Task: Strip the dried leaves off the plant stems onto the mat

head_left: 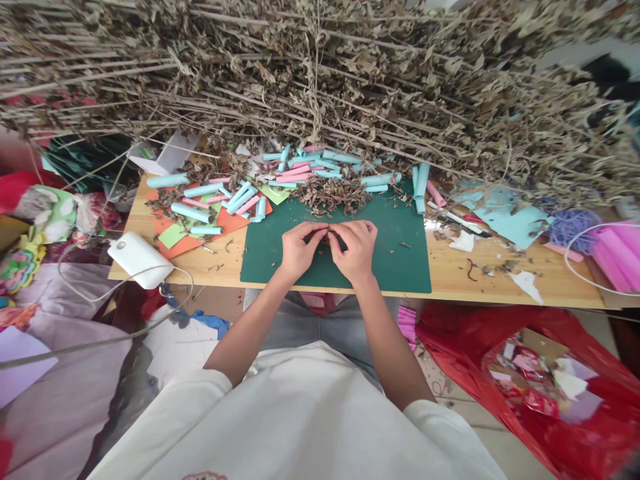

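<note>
Above the green cutting mat, my left hand and my right hand meet fingertip to fingertip. Both are pinched closed around a small dark bit of dried leaf, mostly hidden by the fingers. Just beyond them lies a heap of crumbled dried leaves. Rolled tubes of blue paper and pink paper are scattered behind and to the left, some on orange paper.
A large bundle of dried stalks spans the back of the wooden table. A white power bank with a cable sits at the left edge. Torn blue paper lies right. A red plastic bag of scraps stands below, right.
</note>
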{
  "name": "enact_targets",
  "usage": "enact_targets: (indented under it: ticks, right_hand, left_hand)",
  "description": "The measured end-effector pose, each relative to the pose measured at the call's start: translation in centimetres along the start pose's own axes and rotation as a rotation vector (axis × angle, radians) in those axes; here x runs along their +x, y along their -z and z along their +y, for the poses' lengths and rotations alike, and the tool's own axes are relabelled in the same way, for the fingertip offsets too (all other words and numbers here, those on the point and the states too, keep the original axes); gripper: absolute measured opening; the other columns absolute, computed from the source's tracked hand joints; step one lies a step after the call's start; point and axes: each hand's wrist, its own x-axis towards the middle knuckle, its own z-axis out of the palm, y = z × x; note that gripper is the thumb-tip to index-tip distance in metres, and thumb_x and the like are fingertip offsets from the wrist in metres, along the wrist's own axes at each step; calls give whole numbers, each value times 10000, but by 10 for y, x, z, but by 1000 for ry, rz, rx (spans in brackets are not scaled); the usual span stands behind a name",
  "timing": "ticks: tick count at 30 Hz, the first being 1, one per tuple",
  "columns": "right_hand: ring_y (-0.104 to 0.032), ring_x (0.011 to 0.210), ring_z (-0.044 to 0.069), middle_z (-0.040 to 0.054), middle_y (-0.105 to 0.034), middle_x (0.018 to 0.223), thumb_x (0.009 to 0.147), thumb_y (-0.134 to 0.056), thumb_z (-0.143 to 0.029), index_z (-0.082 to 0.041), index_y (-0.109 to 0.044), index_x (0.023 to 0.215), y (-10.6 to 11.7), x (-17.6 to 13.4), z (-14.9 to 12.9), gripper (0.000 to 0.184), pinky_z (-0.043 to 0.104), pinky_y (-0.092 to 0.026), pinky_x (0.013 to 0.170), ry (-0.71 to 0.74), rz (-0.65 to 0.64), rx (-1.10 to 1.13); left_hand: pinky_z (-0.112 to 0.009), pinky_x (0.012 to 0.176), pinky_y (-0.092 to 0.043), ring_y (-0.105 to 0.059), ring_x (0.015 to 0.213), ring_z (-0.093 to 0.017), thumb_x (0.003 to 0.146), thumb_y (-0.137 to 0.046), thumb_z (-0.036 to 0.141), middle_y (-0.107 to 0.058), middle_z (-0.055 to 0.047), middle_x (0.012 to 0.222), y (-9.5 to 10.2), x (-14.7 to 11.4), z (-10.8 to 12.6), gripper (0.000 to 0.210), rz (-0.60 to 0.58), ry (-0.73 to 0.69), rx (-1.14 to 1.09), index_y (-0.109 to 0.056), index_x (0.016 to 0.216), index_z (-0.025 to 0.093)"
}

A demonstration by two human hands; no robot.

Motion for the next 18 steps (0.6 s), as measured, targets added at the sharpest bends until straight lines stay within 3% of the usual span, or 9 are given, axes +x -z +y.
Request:
enact_targets:
  ticks: [4, 13, 18]
  right_hand:
    - [-628, 876, 174, 20, -716, 880, 934, -557, -251, -229, -675, 924, 0, 1, 1, 120, 406, -346, 950, 9, 18, -2]
    - [-604, 844, 183, 30, -688, 833, 905, -557, -223, -206, -638, 855, 3, 2, -3, 97, 382, -383, 889, 12, 70, -17]
    - [-609, 843, 184, 33, -681, 820, 899, -548, -214, -203, -644, 851, 2, 2, 0, 108, 383, -386, 896, -27, 115, 16]
  left_hand:
    - [-289, 775, -582, -710, 790, -162, 871, -666, 287, -760, -53, 948, -2, -1, -1, 177, -9, 35, -23, -747, 996, 191]
    - [-231, 719, -529, -647, 699, -119, 903, -596, 239, -717, -5, 815, -3, 0, 1, 121, -75, 32, 36, -695, 871, 178]
    - [-221, 717, -521, -644, 707, -116, 894, -608, 236, -717, -1, 809, -1, 1, 2, 117, -40, 64, 9, -702, 864, 174]
